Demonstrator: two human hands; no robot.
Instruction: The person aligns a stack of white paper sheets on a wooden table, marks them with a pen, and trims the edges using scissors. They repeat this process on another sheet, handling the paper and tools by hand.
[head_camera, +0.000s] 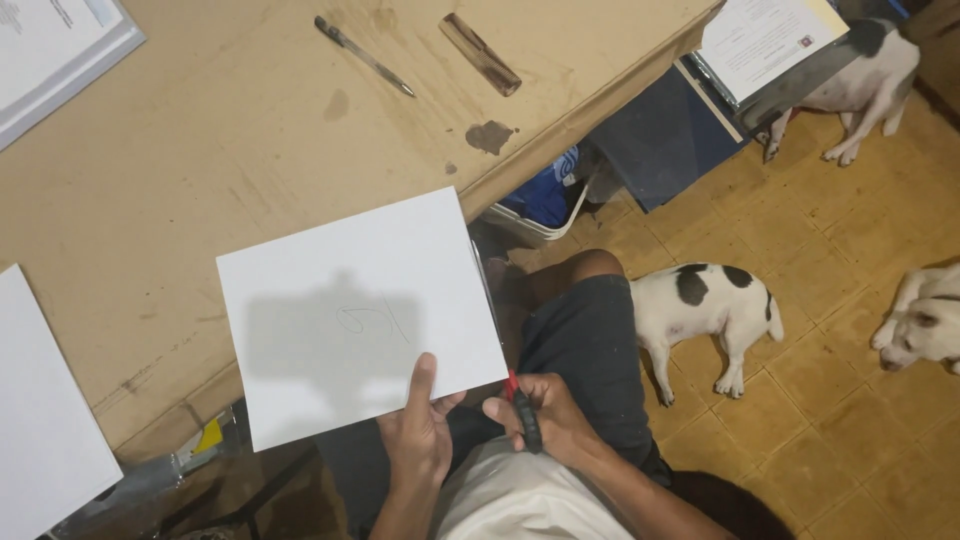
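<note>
My left hand (418, 435) holds the near edge of a white sheet of card (355, 315), thumb on top; the sheet rests partly on a brown board table (200, 160) and bears a faint pencil mark. My right hand (540, 415) grips scissors with red and black handles (520, 405), their blades running up along the sheet's right edge. Both hands sit close together over my lap, with dark shorts and a white shirt below.
A pen (362, 55) and a dark wooden strip (481, 54) lie at the table's far side. Another white sheet (45, 410) lies at left, papers (50, 50) top left. Three white-and-black dogs (705, 305) (865, 75) (925, 320) lie or stand on the tiled floor at right.
</note>
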